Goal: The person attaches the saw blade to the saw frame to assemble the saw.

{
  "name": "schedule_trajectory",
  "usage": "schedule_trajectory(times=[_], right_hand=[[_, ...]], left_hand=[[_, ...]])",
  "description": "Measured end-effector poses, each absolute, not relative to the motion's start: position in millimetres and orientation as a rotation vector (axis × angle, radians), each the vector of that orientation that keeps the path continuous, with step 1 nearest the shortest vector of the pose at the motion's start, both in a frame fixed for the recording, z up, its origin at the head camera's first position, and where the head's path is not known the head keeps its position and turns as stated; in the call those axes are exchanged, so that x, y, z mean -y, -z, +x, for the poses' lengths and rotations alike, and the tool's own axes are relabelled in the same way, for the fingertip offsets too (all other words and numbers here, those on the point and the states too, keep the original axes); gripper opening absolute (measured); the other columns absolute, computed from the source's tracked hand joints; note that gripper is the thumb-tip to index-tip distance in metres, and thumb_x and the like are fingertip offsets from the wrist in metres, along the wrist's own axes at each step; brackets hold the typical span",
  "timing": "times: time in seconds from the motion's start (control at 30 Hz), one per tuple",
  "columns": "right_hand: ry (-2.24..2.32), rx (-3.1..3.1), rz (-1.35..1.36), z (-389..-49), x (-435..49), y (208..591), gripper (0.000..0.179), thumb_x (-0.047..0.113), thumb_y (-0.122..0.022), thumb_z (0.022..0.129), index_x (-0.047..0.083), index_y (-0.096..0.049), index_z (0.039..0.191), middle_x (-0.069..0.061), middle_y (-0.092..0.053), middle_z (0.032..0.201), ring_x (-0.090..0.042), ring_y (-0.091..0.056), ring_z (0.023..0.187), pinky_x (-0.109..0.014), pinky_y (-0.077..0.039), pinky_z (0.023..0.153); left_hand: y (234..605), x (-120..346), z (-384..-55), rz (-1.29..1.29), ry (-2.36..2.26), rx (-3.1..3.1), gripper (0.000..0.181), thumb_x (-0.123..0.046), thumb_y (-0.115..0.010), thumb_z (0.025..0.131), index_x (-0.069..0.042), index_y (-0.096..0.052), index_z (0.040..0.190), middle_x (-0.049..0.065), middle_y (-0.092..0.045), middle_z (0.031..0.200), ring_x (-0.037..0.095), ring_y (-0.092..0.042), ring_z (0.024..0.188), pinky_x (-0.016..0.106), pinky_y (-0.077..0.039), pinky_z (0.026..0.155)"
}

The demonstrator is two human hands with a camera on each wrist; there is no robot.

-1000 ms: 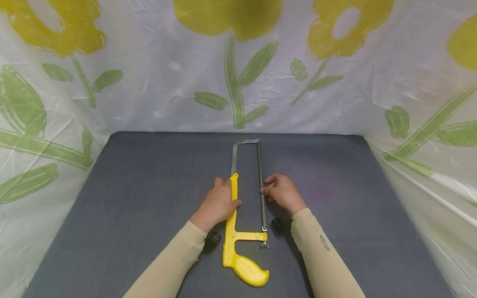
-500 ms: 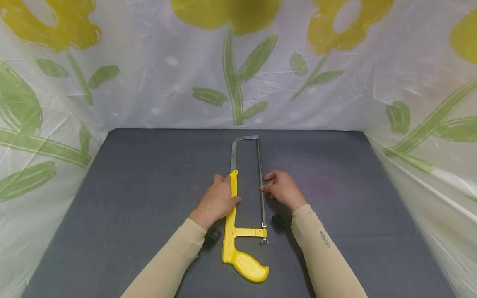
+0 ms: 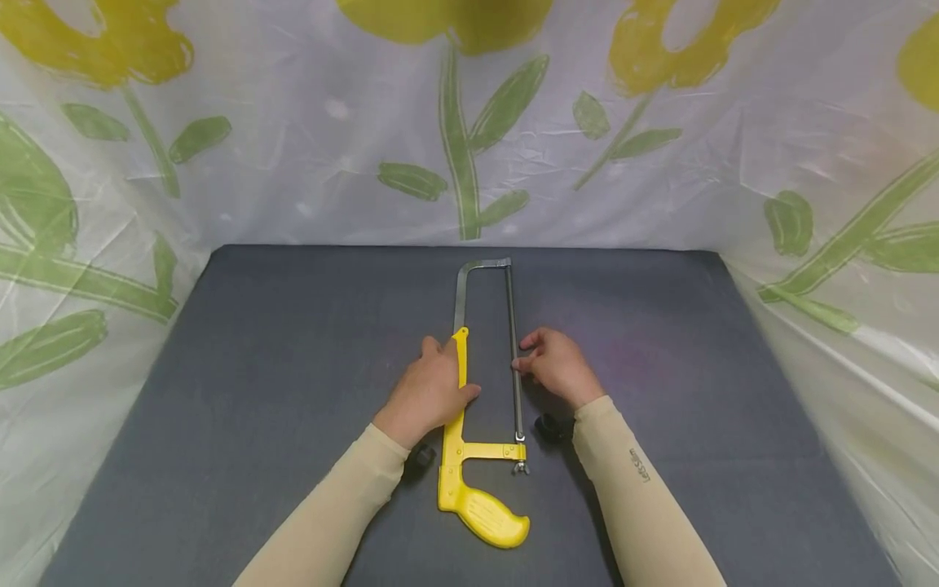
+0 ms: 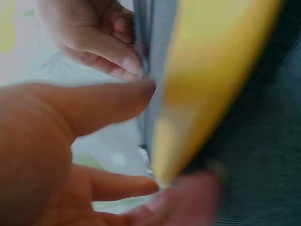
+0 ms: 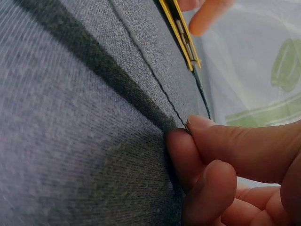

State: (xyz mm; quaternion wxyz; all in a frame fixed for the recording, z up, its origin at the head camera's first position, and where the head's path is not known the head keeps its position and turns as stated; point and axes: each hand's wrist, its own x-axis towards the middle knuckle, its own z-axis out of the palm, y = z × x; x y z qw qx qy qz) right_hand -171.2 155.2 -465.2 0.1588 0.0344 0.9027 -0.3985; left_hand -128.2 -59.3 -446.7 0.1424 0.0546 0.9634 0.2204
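A hacksaw [image 3: 487,518] with a yellow handle and frame and a curved metal front lies on the dark table, its handle toward me. My left hand [image 3: 425,387] holds the yellow frame, thumb on the inner side and fingers at the outer side. In the left wrist view the yellow frame [image 4: 207,61] is blurred between thumb and fingers. On the other side, my right hand [image 3: 561,371] pinches the thin blade [image 3: 516,326] near its middle between thumb and index finger. The right wrist view shows the toothed blade edge [image 5: 153,70] running into that pinch.
The dark cloth-covered table [image 3: 308,310] meets a white curtain [image 3: 308,163] with yellow flowers and green leaves at the back and sides. A wing nut [image 3: 521,468] sits at the blade's near end. Dark wrist cameras [image 3: 550,425] hang below both wrists.
The left thumb has stretched slightly further over the frame toward the blade. The whole scene has shifted a little upward in the head view. The right hand keeps its pinch on the blade.
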Motion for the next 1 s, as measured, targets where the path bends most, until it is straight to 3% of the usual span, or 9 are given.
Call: schedule_trajectory(times=[0.13,0.27,0.43,1.0], right_hand=[[1.122,-2.570,0.084,-169,-151,465,0.034,0.018,-0.082,0.097,0.003,-0.069,0.125,-0.007,-0.076,0.089,-0.020,-0.067,0.071,-0.031,-0.052,0.066],[1.123,-2.549,0.073,-170,-145,463,0.035,0.019,-0.082,0.097,0.004,-0.070,0.126,-0.007,-0.076,0.089,-0.020,-0.068,0.072,-0.030,-0.053,0.067],[1.135,-2.564,0.078,-173,-143,463,0.033,0.018,-0.082,0.097,0.004,-0.069,0.124,-0.007,-0.077,0.088,-0.019,-0.068,0.071,-0.029,-0.052,0.066],[1.085,-2.564,0.095,-173,-143,460,0.035,0.019,-0.082,0.096,0.005,-0.067,0.124,-0.006,-0.072,0.086,-0.019,-0.066,0.072,-0.029,-0.049,0.064]], left_hand=[[434,55,-105,0.282,-0.464,-2.827,0.110,-0.051,-0.090,0.087,0.002,-0.035,0.167,0.029,-0.043,0.153,0.034,-0.067,0.105,0.041,-0.060,0.069],[430,47,-75,0.471,-0.320,-2.835,0.127,-0.063,-0.096,0.072,-0.001,-0.038,0.166,0.025,-0.042,0.160,0.040,-0.058,0.125,0.046,-0.061,0.079],[437,37,-57,0.593,-0.143,-2.934,0.133,-0.071,-0.097,0.064,0.001,-0.044,0.162,0.023,-0.047,0.157,0.038,-0.056,0.124,0.047,-0.056,0.092],[440,31,-62,0.491,-0.094,-2.926,0.135,-0.079,-0.090,0.067,0.003,-0.043,0.163,0.025,-0.048,0.160,0.039,-0.058,0.123,0.049,-0.056,0.091]])
